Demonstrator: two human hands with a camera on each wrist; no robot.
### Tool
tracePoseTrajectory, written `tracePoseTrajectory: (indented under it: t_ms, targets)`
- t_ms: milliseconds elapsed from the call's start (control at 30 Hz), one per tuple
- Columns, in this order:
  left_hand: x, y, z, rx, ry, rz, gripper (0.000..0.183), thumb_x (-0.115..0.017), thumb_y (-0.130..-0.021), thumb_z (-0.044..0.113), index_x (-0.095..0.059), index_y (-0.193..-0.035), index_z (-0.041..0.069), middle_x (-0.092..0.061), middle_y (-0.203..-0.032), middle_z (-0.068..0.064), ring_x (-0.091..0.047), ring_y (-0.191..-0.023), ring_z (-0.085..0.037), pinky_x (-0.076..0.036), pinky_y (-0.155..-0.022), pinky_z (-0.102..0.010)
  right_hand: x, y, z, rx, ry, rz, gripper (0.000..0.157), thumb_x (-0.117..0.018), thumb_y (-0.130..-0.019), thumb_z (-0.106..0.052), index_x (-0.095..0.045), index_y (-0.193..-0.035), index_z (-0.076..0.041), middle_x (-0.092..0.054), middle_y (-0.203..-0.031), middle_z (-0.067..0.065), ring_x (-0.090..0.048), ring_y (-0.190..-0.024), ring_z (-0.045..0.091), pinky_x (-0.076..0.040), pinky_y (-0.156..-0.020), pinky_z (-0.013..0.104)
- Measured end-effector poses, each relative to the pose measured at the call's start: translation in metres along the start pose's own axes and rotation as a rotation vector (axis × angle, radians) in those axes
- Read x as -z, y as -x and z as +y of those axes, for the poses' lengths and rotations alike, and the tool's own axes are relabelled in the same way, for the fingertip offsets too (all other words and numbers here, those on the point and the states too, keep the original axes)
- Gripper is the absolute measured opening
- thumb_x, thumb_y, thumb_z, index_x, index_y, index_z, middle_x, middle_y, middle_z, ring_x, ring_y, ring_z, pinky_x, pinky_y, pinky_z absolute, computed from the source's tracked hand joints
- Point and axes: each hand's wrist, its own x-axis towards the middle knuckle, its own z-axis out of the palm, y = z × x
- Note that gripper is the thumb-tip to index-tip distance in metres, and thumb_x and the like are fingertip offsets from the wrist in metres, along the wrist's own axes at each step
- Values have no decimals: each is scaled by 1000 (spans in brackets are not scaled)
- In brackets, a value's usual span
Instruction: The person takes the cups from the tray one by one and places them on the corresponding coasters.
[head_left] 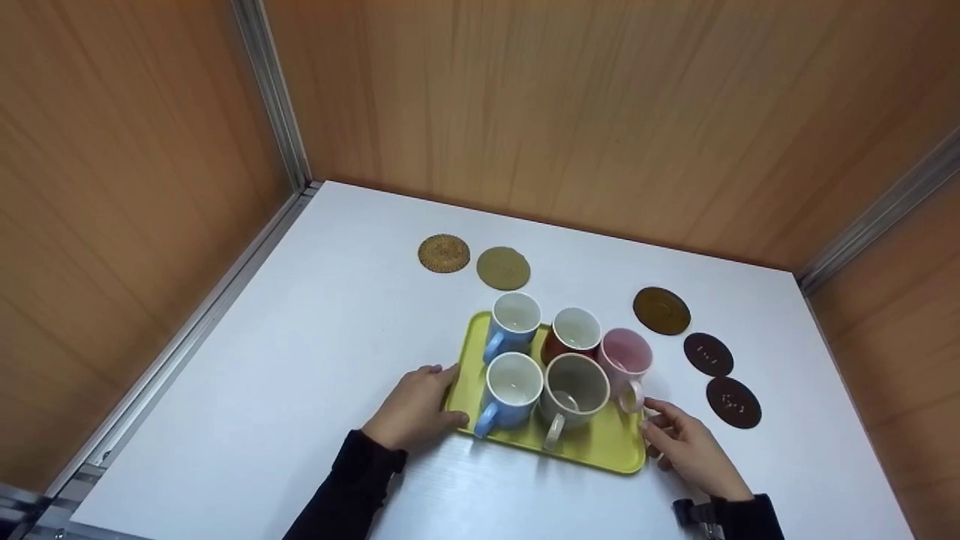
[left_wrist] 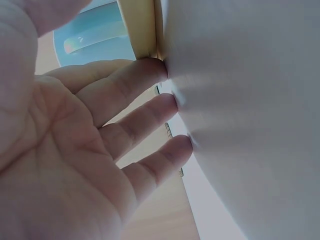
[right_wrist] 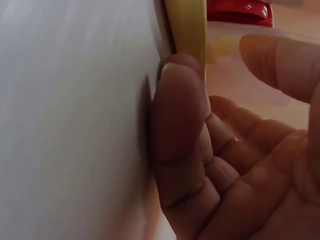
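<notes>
A yellow tray [head_left: 600,444] lies on the table and carries several mugs. Two light blue mugs [head_left: 510,401] stand at its left, a red mug with a white inside [head_left: 559,345] at the back, a large grey mug [head_left: 574,390] in front of that, and a pink mug [head_left: 626,360] at the right. My left hand [head_left: 420,405] touches the tray's left edge, its thumb by the front corner; its fingertips [left_wrist: 182,145] rest on the tabletop. Against the right edge is my right hand [head_left: 686,446], fingers bent and touching the rim, thumb [right_wrist: 280,62] held apart.
Behind the tray lie a woven coaster [head_left: 444,253] and an olive coaster [head_left: 503,268]. To its right are a brown coaster [head_left: 661,310] and two dark coasters [head_left: 733,403]. Wooden panels [head_left: 562,112] enclose the white table [head_left: 300,337] at the back and sides.
</notes>
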Motion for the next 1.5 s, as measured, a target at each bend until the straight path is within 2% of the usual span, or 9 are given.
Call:
tracePoseTrajectory:
  t_ms: [133, 333, 600, 767, 867, 1000, 1167, 1333, 1500]
  targets:
    - [0, -1, 0, -1, -8, -6, 83, -91, -85, 33, -55, -155, 5, -70, -138, -22, -63, -134, -41, -49, -116, -58, -4, 1, -7, 16, 112, 36, 59, -71, -104, -33, -55, -153, -5, -72, -118, 11, -67, -88, 16, -57, -69, 28]
    - [-1, 0, 0, -18, -7, 3, 82, -92, -85, 30, -56, -154, 4, -72, -135, -21, -65, -131, -42, -50, -113, -58, -4, -1, -18, 116, 257, 91, 54, -74, -101, -34, -63, -145, -5, -74, -119, 8, -67, -99, 15, -54, -82, 29]
    - [2, 0, -1, -36, -8, 4, 80, -92, -85, 31, -58, -152, 4, -73, -133, -20, -65, -130, -41, -51, -113, -57, -11, -7, -25, 157, 303, 148, 22, -78, -98, -27, -74, -113, -12, -67, -100, 3, -57, -87, 13, -48, -76, 26]
    - [12, -1, 4, -15, -19, -26, 72, -89, -89, 35, -61, -149, 7, -77, -115, -12, -70, -111, -31, -55, -101, -52, -18, -10, -28, 154, 329, 170, 22, -79, -97, -31, -74, -108, -12, -64, -90, 2, -55, -80, 13, -46, -71, 28]
    - [21, -7, 14, -17, -27, 22, 68, -83, -94, 41, -62, -148, 5, -78, -113, -14, -71, -108, -32, -56, -100, -52, -20, -11, -27, 165, 356, 184, 25, -80, -96, -30, -76, -109, -9, -68, -98, 6, -59, -85, 15, -48, -75, 30]
    - [29, -22, 30, -39, 16, 97, 61, -72, -102, 45, -65, -143, 0, -74, -131, -22, -68, -126, -40, -53, -110, -55, -21, -12, -23, 177, 388, 211, 27, -80, -97, -30, -78, -108, -6, -72, -117, 15, -66, -98, 22, -54, -85, 39]
    - [26, -48, 38, -10, 212, 57, 50, -58, -110, 44, -71, -135, 3, -74, -133, -18, -66, -130, -36, -52, -111, -54, -22, -11, -21, 174, 393, 212, 30, -78, -98, -33, -79, -110, -5, -71, -126, 18, -69, -107, 27, -55, -94, 47]
    - [19, -66, 36, 41, 333, 35, 40, -61, -108, 42, -77, -115, 5, -76, -110, -9, -67, -104, -22, -56, -92, -41, -24, -11, -20, 168, 383, 207, 34, -79, -98, -35, -79, -113, -5, -71, -127, 17, -69, -109, 28, -55, -97, 50]
    - [14, -76, 35, 64, 380, 9, 32, -62, -109, 33, -69, -87, 11, -53, -76, 4, -50, -73, -13, -41, -64, -26, -21, -11, -20, 163, 376, 210, 32, -78, -98, -34, -78, -112, -6, -71, -128, 16, -68, -110, 27, -54, -97, 48]
